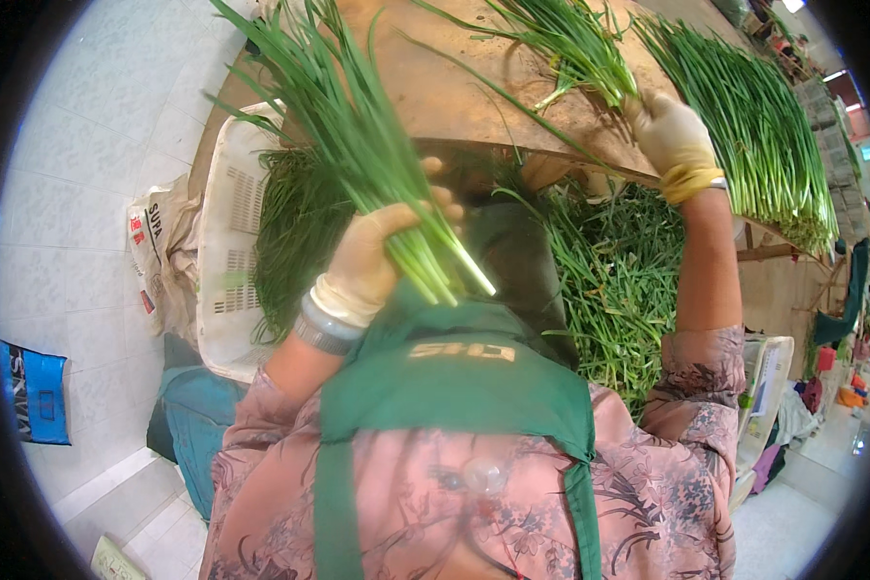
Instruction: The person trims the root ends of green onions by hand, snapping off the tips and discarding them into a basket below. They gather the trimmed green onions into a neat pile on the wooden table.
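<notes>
My gloved left hand (pixel 369 253) is closed around the pale lower stems of a bunch of garlic chives (pixel 343 135), held up in front of my apron. The long green leaves fan out toward the upper left, slightly blurred. Over the wooden table (pixel 445 87), my gloved right hand (pixel 669 133) has its fingers closed at the edge of a smaller, loose bunch of chives (pixel 575 53). Its fingertips are partly hidden among the leaves. A few single leaves lie across the table beside this bunch.
A large, neatly aligned pile of chives (pixel 768 135) lies on the table's right side. Below the table edge are a heap of loose leaves (pixel 614 280) and a white plastic crate (pixel 224 242) holding greens. A sack (pixel 164 242) and a blue bag (pixel 35 394) are at left.
</notes>
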`<act>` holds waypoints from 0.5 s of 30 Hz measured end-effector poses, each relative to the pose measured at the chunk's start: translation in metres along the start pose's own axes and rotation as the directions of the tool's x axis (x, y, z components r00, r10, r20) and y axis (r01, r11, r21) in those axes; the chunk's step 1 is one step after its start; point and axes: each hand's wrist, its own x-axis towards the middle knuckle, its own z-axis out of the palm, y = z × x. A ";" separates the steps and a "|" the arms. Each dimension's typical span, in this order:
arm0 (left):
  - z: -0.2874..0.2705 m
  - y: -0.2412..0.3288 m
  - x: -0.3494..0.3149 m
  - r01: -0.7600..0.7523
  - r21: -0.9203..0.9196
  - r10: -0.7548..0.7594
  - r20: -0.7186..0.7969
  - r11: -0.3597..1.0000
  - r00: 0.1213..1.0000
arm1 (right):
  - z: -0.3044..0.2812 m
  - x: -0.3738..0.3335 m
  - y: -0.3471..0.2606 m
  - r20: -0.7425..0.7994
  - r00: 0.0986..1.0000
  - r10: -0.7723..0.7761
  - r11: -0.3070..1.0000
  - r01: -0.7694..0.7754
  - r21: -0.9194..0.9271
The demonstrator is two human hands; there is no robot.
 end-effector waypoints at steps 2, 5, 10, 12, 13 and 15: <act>-0.012 -0.010 -0.004 0.049 -0.050 -0.049 -0.003 0.998 0.999 | 0.000 -0.018 -0.014 0.047 0.998 0.038 0.996 -0.034 -0.082; -0.021 -0.020 -0.016 0.156 -0.088 -0.156 -0.004 0.984 0.988 | 0.030 -0.050 0.003 0.156 0.987 0.036 0.748 -0.130 0.651; -0.020 -0.012 -0.025 0.212 -0.232 -0.166 0.203 0.949 0.965 | 0.000 -0.066 -0.003 0.419 0.906 0.063 0.188 -0.423 0.886; -0.020 -0.013 -0.022 0.257 -0.248 -0.184 0.281 0.934 0.942 | -0.012 -0.070 0.000 0.361 0.930 0.070 0.079 -0.366 0.927; -0.025 -0.016 -0.023 0.305 -0.306 -0.206 0.317 0.902 0.926 | -0.023 -0.072 -0.002 0.344 0.938 0.036 0.003 -0.344 0.939; -0.028 -0.016 -0.023 0.292 -0.230 -0.220 0.294 0.928 0.930 | -0.047 -0.086 0.001 0.317 0.948 -0.001 -0.153 -0.313 0.937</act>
